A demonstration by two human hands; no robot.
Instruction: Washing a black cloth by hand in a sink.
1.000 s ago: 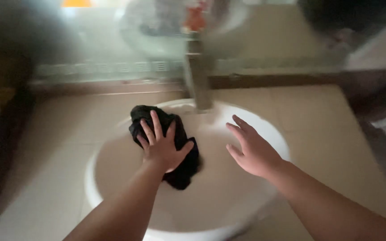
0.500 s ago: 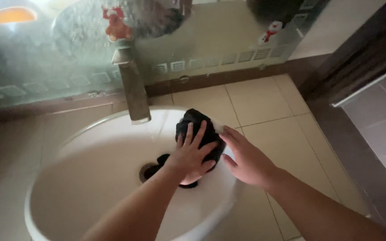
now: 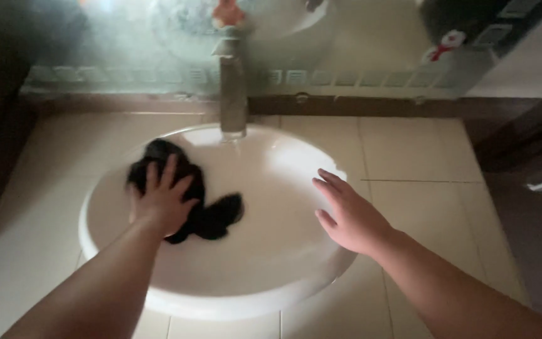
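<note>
Left hand [image 3: 161, 204] lies flat, fingers spread, pressing a black cloth [image 3: 186, 201] against the inner left wall of the white basin [image 3: 265, 295]. It is a palm-down push, not a pinch: the grip is wide open and only pins the cloth, which reads as a way to keep a wet rag against curved porcelain. The cloth is motion-blurred. Its bulk sits under and just ahead of the palm, and 1 loose tail trails to the right toward the bowl's centre. The drain isn't visible, possibly covered by that tail.

Right hand [image 3: 352, 216] hovers over the basin's right rim, fingers extended and slightly apart, holding nothing. I can't tell if the fingertips touch the porcelain. It is well apart from the cloth, with bare bowl between them, and looks like a bracing or balancing posture.

A metal faucet [image 3: 233, 94] stands at the back centre, its spout over the bowl. I can't tell if water is running. The basin sits on a beige tiled bench [image 3: 409, 157]. Behind it is a mirror [image 3: 346, 44] with small red and white decals. The lighting is dim.
</note>
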